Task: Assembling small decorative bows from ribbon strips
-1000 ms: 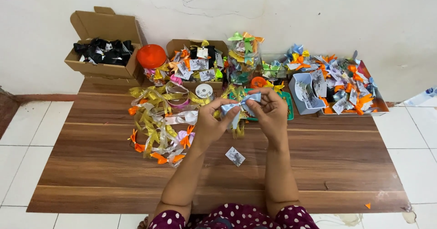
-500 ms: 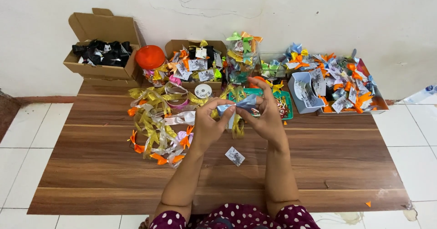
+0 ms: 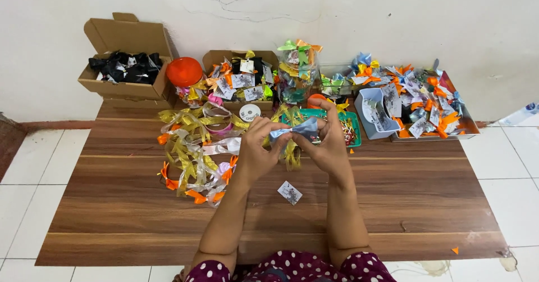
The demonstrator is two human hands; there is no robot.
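Both my hands are raised over the middle of the wooden table [image 3: 112, 226]. My left hand [image 3: 255, 150] and my right hand [image 3: 328, 147] pinch the two ends of a folded silver-blue ribbon piece [image 3: 296, 130] between their fingertips. A small printed card [image 3: 289, 193] lies flat on the table just below my hands. A loose pile of gold, silver and orange ribbon strips [image 3: 193, 153] lies to the left of my left hand.
At the back stand a cardboard box of black bows [image 3: 123, 69], an orange tape roll [image 3: 184, 71], a box of tagged bows [image 3: 241, 80], a clear container of bows [image 3: 297, 69], a green tray [image 3: 351, 127] and a tray of finished bows [image 3: 418, 102].
My hands have stayed over the table's middle while working the ribbon piece; it now sits stretched between both sets of fingertips. The view has shifted slightly.
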